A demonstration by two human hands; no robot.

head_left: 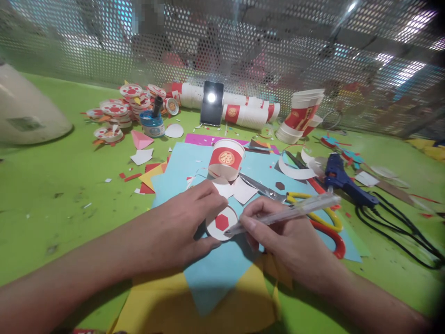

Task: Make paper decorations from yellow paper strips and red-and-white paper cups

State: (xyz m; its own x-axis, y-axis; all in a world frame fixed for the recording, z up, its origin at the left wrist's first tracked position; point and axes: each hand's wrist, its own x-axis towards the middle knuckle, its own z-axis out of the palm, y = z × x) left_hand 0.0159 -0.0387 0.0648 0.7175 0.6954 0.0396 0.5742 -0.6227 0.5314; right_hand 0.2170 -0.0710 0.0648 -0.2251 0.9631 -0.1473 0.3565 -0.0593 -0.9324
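Note:
Between thumb and fingers, my left hand (187, 222) grips a round white disc (212, 228) that bears a red hexagon (222, 222). My right hand (278, 232) is closed around a clear-barrelled pen (292, 208), whose tip meets the disc beside the hexagon's lower right. Just beyond the hands stands a cut-down paper cup (226, 160) with a red band and gold emblem. White paper scraps (244, 189) lie before the cup. Scissors (267, 189) with yellow and red handles rest by my right hand. Light-blue paper (181, 162) and yellow paper (194, 306) lie underneath.
A blue glue gun (344, 178) with a black cord lies at right. Stacked paper cups (246, 116), a phone (212, 104) and tilted cups (299, 116) line the back. Finished-looking red-and-white paper figures (114, 111) and a blue jar (152, 125) stand at left.

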